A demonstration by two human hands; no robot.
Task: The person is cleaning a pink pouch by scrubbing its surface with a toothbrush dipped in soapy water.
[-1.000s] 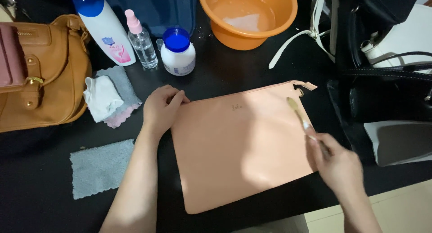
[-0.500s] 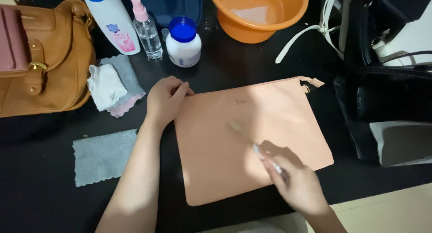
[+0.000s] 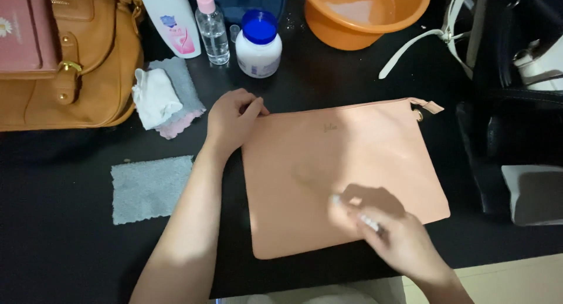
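1. The flat peach leather pouch (image 3: 346,175) lies on the black tabletop (image 3: 58,251), its near edge close to the tabletop's front edge and its zip edge facing away.
2. The left hand (image 3: 231,121) rests flat on the pouch's upper-left corner, fingers spread slightly, pressing down and gripping nothing.
3. The right hand (image 3: 399,242) is over the pouch's lower-right area, fingers curled around a thin brush (image 3: 352,213); the brush is blurred, with its pale tip on the leather.
4. Open tabletop lies left of the pouch, where a grey cloth square (image 3: 151,188) lies flat, well apart from the pouch.
5. Behind the left hand: a folded white cloth (image 3: 153,97) on a grey-pink cloth (image 3: 185,98).
6. Far edge, left to right: white bottle with pink-and-blue label (image 3: 170,22), clear spray bottle with pink cap (image 3: 211,31), white jar with blue lid (image 3: 258,46), orange basin (image 3: 363,13).
7. A tan handbag (image 3: 70,75) occupies the far-left corner; black bags (image 3: 516,104) crowd the right edge.
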